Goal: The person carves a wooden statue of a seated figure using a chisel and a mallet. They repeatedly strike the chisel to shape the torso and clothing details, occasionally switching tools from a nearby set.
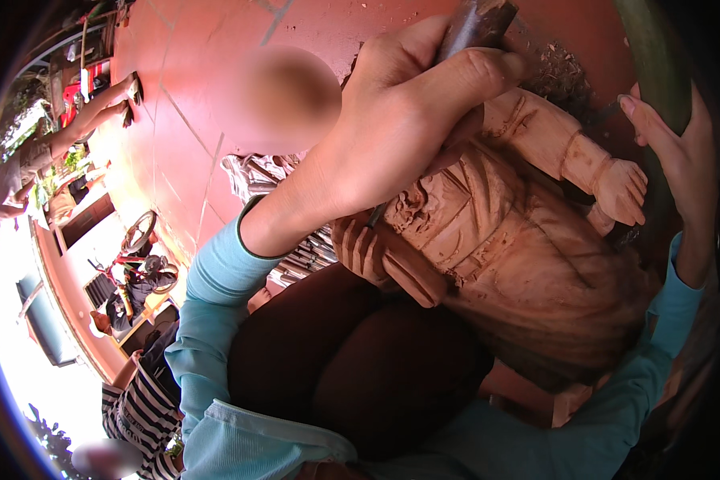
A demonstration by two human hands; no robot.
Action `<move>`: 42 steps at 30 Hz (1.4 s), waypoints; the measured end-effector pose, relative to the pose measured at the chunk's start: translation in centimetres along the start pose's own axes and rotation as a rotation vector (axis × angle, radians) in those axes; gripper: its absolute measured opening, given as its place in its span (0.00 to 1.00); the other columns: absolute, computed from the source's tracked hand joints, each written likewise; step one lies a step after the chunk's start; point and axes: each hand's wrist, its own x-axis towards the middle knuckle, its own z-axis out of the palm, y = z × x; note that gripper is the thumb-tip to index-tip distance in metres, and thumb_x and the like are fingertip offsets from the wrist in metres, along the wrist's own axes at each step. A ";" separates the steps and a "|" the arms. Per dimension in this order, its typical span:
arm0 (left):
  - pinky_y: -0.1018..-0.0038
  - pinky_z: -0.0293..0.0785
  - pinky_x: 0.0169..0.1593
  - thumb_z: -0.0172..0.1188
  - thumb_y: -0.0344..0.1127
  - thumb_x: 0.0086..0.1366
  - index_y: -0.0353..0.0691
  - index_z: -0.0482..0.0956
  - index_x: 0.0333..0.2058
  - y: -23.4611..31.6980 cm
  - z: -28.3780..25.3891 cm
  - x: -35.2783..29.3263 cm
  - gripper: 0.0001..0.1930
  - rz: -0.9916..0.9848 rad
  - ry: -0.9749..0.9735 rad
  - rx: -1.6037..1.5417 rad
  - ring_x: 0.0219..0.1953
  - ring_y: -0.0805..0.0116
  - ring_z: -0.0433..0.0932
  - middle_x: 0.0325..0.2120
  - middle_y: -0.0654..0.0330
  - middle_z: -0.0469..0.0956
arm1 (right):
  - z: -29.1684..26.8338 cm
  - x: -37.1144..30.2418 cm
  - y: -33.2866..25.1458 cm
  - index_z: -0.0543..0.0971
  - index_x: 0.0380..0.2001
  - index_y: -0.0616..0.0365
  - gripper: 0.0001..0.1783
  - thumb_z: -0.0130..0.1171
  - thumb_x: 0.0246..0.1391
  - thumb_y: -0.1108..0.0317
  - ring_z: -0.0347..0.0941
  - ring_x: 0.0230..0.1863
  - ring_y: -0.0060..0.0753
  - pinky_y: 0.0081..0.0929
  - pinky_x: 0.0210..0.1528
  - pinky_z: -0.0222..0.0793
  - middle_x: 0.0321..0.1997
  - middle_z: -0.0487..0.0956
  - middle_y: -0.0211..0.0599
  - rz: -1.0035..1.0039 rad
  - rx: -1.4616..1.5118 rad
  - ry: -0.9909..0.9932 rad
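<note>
We are noting a carved brown figure. Left hand is clamping dark handle; right hand, green club.

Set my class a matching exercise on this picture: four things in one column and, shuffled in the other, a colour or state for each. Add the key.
1. Left hand
2. Right hand
3. Carved figure
4. Sleeves

A. Light blue
B. Closed around a long green object
C. Brown wood
D. Closed around a dark handle

Pairs: 1-D, 2-B, 3-C, 4-A
</note>
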 end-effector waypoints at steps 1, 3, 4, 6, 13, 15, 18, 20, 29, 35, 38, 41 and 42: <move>0.81 0.46 0.15 0.51 0.39 0.67 0.34 0.76 0.44 0.0 0.0 0.1 0.15 0.008 -0.010 -0.026 0.10 0.82 0.52 0.12 0.70 0.57 | 0.2 0.0 0.1 0.71 0.55 0.64 0.25 0.64 0.54 0.72 0.74 0.42 0.21 0.20 0.46 0.71 0.40 0.77 0.34 -0.084 -0.029 0.019; 0.81 0.47 0.15 0.51 0.40 0.67 0.34 0.76 0.44 -0.1 0.1 0.2 0.15 -0.003 -0.010 -0.005 0.11 0.82 0.52 0.12 0.70 0.58 | 0.6 0.1 0.1 0.70 0.56 0.63 0.26 0.63 0.54 0.73 0.74 0.42 0.21 0.19 0.46 0.71 0.40 0.77 0.34 -0.251 -0.092 0.067; 0.82 0.47 0.15 0.51 0.40 0.67 0.34 0.76 0.44 0.0 0.1 0.2 0.15 -0.026 -0.052 0.024 0.11 0.83 0.53 0.12 0.70 0.58 | 0.6 0.1 -0.1 0.70 0.56 0.63 0.26 0.63 0.54 0.73 0.74 0.42 0.21 0.19 0.46 0.70 0.40 0.77 0.34 -0.166 -0.021 0.042; 0.81 0.54 0.21 0.55 0.38 0.66 0.35 0.75 0.39 0.3 0.0 0.1 0.11 0.009 -0.057 0.077 0.18 0.84 0.59 0.15 0.71 0.62 | 0.8 0.1 -0.7 0.70 0.56 0.62 0.25 0.63 0.55 0.73 0.74 0.42 0.21 0.20 0.46 0.70 0.39 0.77 0.33 -0.079 0.025 0.012; 0.82 0.56 0.23 0.54 0.34 0.67 0.36 0.74 0.43 1.3 0.2 -0.5 0.10 0.085 0.154 -0.044 0.19 0.84 0.61 0.18 0.71 0.67 | 1.1 0.5 -0.3 0.73 0.49 0.61 0.19 0.63 0.55 0.70 0.74 0.39 0.22 0.21 0.43 0.70 0.36 0.76 0.32 -0.200 0.046 0.028; 0.84 0.54 0.23 0.53 0.32 0.69 0.37 0.73 0.47 1.3 -0.4 -0.5 0.10 0.026 0.097 -0.100 0.18 0.85 0.60 0.19 0.73 0.68 | 1.6 0.9 0.8 0.73 0.50 0.61 0.19 0.63 0.55 0.70 0.74 0.40 0.22 0.21 0.43 0.70 0.36 0.76 0.32 -0.174 0.129 0.088; 0.84 0.53 0.22 0.53 0.31 0.70 0.37 0.71 0.49 1.2 -1.3 -0.5 0.11 -0.041 0.018 -0.186 0.17 0.86 0.59 0.19 0.74 0.67 | 2.1 0.9 1.7 0.73 0.49 0.62 0.19 0.64 0.55 0.69 0.74 0.41 0.22 0.21 0.44 0.70 0.37 0.76 0.32 -0.267 0.195 0.121; 0.84 0.52 0.21 0.53 0.31 0.70 0.38 0.71 0.49 1.1 -1.3 -0.6 0.11 -0.025 0.020 -0.166 0.17 0.86 0.59 0.18 0.74 0.66 | 2.1 0.9 1.3 0.73 0.49 0.62 0.19 0.64 0.55 0.69 0.74 0.41 0.22 0.21 0.44 0.70 0.37 0.76 0.32 -0.247 0.201 0.116; 0.83 0.51 0.18 0.53 0.33 0.71 0.39 0.70 0.49 1.3 -0.7 -0.9 0.11 -0.007 0.019 -0.187 0.14 0.85 0.58 0.15 0.75 0.63 | 1.2 0.4 -0.7 0.74 0.48 0.62 0.19 0.64 0.55 0.68 0.74 0.41 0.23 0.23 0.45 0.70 0.38 0.76 0.33 -0.079 0.009 0.026; 0.83 0.50 0.17 0.53 0.34 0.71 0.40 0.71 0.44 1.4 -0.8 -0.2 0.07 -0.046 0.024 -0.141 0.14 0.85 0.58 0.14 0.75 0.62 | 1.4 0.5 0.3 0.74 0.47 0.62 0.18 0.64 0.55 0.68 0.73 0.40 0.23 0.22 0.45 0.70 0.38 0.75 0.33 -0.077 0.003 0.046; 0.83 0.50 0.17 0.53 0.34 0.70 0.40 0.71 0.41 1.6 -0.8 0.0 0.06 -0.059 0.036 -0.098 0.14 0.85 0.58 0.14 0.75 0.62 | 1.5 0.6 0.2 0.74 0.47 0.62 0.18 0.64 0.55 0.67 0.72 0.39 0.21 0.21 0.43 0.70 0.37 0.75 0.32 -0.077 0.015 0.063; 0.83 0.50 0.17 0.53 0.35 0.70 0.39 0.71 0.41 1.8 -0.8 0.0 0.06 -0.081 0.078 -0.059 0.14 0.85 0.57 0.15 0.75 0.62 | 1.3 0.8 0.1 0.74 0.47 0.62 0.19 0.64 0.54 0.67 0.71 0.37 0.20 0.20 0.39 0.69 0.35 0.74 0.30 -0.017 0.023 0.040; 0.83 0.50 0.17 0.53 0.35 0.70 0.39 0.72 0.42 1.8 -0.8 0.0 0.07 -0.089 0.079 -0.055 0.14 0.85 0.57 0.15 0.75 0.62 | 1.3 0.9 0.2 0.74 0.47 0.62 0.19 0.64 0.54 0.67 0.71 0.36 0.19 0.19 0.37 0.68 0.35 0.74 0.30 -0.006 0.044 0.027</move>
